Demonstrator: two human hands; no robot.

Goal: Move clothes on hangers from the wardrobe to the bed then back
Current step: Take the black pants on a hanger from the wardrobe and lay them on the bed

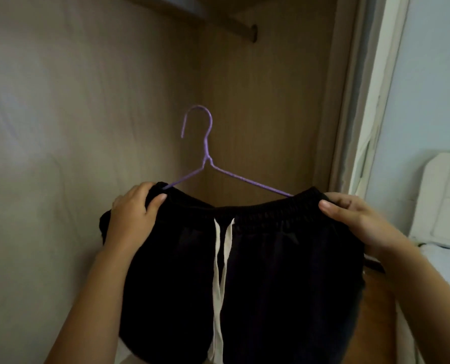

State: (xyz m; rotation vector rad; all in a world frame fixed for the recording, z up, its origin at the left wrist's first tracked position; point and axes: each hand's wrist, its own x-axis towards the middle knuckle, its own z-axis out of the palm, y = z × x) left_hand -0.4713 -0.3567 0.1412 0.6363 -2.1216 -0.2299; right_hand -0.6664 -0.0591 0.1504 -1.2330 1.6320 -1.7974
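Black shorts (271,271) with a white drawstring (220,271) hang from a purple wire hanger (205,158), held up inside the wardrobe. My left hand (134,214) grips the left end of the elastic waistband. At the right end of the waistband, my right hand (357,219) holds the fabric with its thumb on top. The hanger's hook stands free in the air, well below the wardrobe rail (234,24). The hanger's lower bar is hidden inside the shorts.
The wardrobe's back wall (74,114) and right side wall (271,101) enclose the space. A white door frame (368,127) runs down the right. Beyond it a pale wall and a white headboard (444,195) show. A wooden floor panel (376,324) lies at the lower right.
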